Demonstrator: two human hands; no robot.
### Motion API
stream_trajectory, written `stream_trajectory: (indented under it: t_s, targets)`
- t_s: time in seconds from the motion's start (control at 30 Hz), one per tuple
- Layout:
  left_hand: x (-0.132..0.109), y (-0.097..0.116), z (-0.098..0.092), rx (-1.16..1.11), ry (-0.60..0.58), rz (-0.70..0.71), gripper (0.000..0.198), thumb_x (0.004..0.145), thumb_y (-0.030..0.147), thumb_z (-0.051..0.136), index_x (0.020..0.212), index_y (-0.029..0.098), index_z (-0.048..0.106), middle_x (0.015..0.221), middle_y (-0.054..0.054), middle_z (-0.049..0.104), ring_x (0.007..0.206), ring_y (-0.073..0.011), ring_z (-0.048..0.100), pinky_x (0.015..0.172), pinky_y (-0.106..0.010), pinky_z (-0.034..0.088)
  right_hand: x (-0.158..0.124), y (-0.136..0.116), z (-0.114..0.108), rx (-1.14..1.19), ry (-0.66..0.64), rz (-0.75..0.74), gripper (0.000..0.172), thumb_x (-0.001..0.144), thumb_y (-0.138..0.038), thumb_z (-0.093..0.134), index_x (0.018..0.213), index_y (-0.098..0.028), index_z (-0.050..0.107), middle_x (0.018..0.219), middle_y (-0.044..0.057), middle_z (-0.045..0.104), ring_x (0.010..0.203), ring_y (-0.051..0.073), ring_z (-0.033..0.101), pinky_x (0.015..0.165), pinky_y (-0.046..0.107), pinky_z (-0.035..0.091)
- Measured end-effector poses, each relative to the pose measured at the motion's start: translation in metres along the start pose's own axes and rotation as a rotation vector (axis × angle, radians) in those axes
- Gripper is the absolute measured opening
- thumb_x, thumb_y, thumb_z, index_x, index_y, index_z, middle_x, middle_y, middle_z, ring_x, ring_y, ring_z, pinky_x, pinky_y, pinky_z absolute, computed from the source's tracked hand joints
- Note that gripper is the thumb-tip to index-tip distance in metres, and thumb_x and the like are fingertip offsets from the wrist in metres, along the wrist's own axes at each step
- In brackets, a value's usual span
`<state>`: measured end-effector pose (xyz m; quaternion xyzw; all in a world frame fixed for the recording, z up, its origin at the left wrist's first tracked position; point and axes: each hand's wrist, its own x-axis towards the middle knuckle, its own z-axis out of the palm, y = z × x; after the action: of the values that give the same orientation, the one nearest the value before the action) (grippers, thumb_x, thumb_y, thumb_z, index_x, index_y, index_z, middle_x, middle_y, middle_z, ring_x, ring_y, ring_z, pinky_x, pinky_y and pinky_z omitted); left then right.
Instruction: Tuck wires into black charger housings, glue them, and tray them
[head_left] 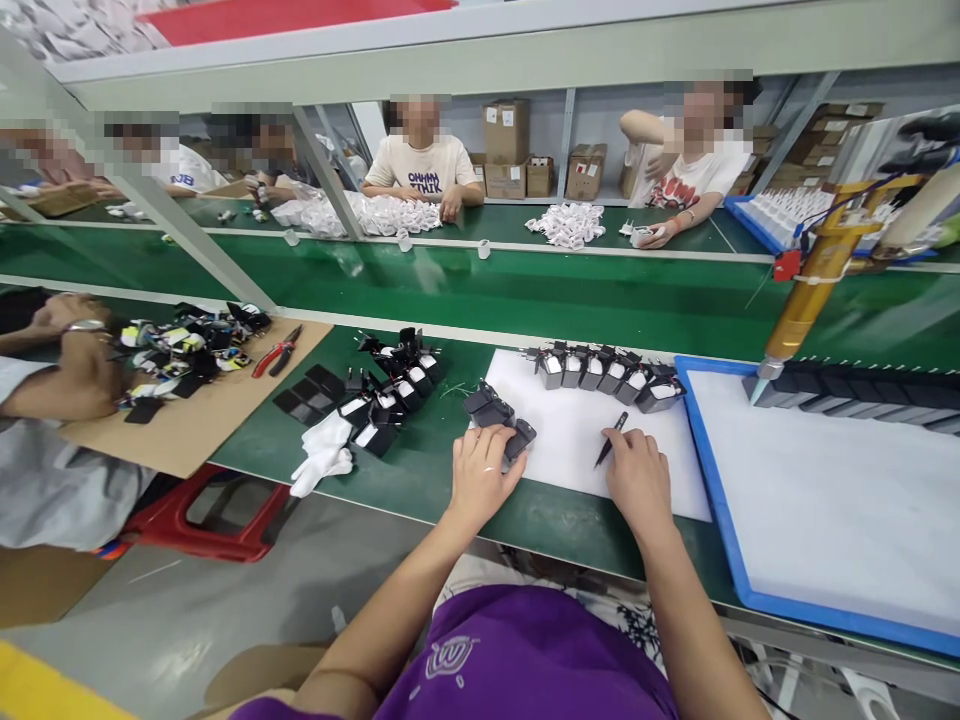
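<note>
Tabletop (pixel 259 442) is green; sheet (pixel 559 478) white. Cases (pixel 520 438) black and grey. Tool (pixel 611 440) black. Glove (pixel 324 450) white. Tray rim (pixel 721 510) blue, liner (pixel 832 490) white. Pliers (pixel 277 355) red and black. Stool (pixel 201 530) red. Shirt (pixel 540 665) purple, emblem (pixel 450 656) pale.

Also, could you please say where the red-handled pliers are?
The pliers lie left in the head view, on cardboard, right of the piled parts.

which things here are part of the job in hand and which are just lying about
Seem part of the job:
- dark case in the left hand
- slim black tool in the right hand
- white sheet
- row of cases on it

Apparently just lying about:
- white gloves
- red-handled pliers
</note>
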<state>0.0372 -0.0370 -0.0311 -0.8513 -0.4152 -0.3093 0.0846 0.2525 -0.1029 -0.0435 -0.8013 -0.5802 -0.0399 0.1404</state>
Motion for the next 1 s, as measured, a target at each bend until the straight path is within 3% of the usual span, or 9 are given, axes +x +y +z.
stream_trajectory:
  t_s: [0.13,0.3,0.4,0.5,0.6,0.7,0.83,1.0]
  targets:
    - [0.002,-0.005,-0.006,-0.155,0.043,-0.017,0.023,0.087,0.034,0.061,0.101,0.016,0.06,0.104,-0.01,0.067,0.091,-0.0234,0.057,0.076,-0.034,0.039,-0.005,-0.008,-0.001,0.214,0.071,-0.041,0.039,0.086,-0.009,0.04,0.121,-0.016,0.058,0.102,0.015,0.056,0.095,0.03,0.054,0.075,0.042,0.046]
    - [0.027,-0.044,-0.004,-0.419,0.073,-0.262,0.019,0.089,0.023,0.05,0.106,0.018,0.057,0.116,-0.011,0.062,0.111,-0.0243,0.053,0.096,-0.04,0.04,-0.014,-0.035,0.0,0.74,0.016,-0.191,0.031,0.092,-0.022,0.043,0.121,-0.02,0.053,0.109,0.01,0.055,0.098,0.022,0.058,0.087,0.039,0.049]
    - [0.047,-0.073,0.01,-0.656,-0.119,-0.427,0.035,0.083,0.02,0.051,0.118,0.019,0.055,0.124,-0.011,0.059,0.115,-0.0247,0.053,0.098,-0.041,0.041,-0.015,-0.051,0.0,0.875,-0.028,-0.2,0.032,0.091,-0.022,0.045,0.123,-0.022,0.05,0.113,0.01,0.054,0.094,0.02,0.059,0.084,0.038,0.051]
    - [0.059,-0.089,0.023,-0.928,-0.323,-0.519,0.043,0.08,0.02,0.052,0.122,0.018,0.055,0.124,-0.01,0.061,0.117,-0.0241,0.055,0.102,-0.041,0.04,-0.014,-0.063,-0.001,0.922,-0.045,-0.189,0.036,0.089,-0.021,0.047,0.125,-0.022,0.046,0.113,0.01,0.053,0.091,0.019,0.06,0.081,0.037,0.052]
    - [0.062,-0.09,0.026,-1.072,-0.408,-0.549,0.04,0.082,0.027,0.053,0.119,0.016,0.059,0.119,-0.01,0.065,0.114,-0.025,0.058,0.103,-0.041,0.039,-0.015,-0.073,-0.001,0.975,-0.034,-0.141,0.032,0.088,-0.021,0.048,0.12,-0.021,0.046,0.108,0.009,0.052,0.084,0.017,0.06,0.074,0.035,0.054]
    - [0.061,-0.086,0.022,-1.066,-0.398,-0.524,0.036,0.082,0.03,0.054,0.112,0.014,0.064,0.12,-0.01,0.065,0.114,-0.0256,0.057,0.103,-0.039,0.039,-0.019,-0.083,0.0,1.019,-0.013,-0.117,0.022,0.088,-0.02,0.047,0.11,-0.02,0.049,0.102,0.007,0.05,0.082,0.016,0.06,0.073,0.033,0.055]
    - [0.058,-0.081,0.017,-1.012,-0.396,-0.503,0.036,0.081,0.03,0.054,0.112,0.015,0.066,0.12,-0.009,0.066,0.113,-0.0251,0.058,0.102,-0.037,0.04,-0.028,-0.094,0.003,0.939,-0.046,-0.17,0.019,0.088,-0.02,0.047,0.106,-0.021,0.055,0.108,0.009,0.048,0.096,0.021,0.06,0.085,0.039,0.053]
    - [0.053,-0.077,0.02,-0.988,-0.322,-0.579,0.034,0.08,0.028,0.056,0.11,0.016,0.066,0.12,-0.009,0.066,0.113,-0.0258,0.058,0.103,-0.038,0.039,-0.032,-0.099,0.005,0.888,-0.066,-0.173,0.026,0.088,-0.019,0.046,0.112,-0.021,0.055,0.117,0.013,0.045,0.106,0.024,0.059,0.085,0.039,0.054]
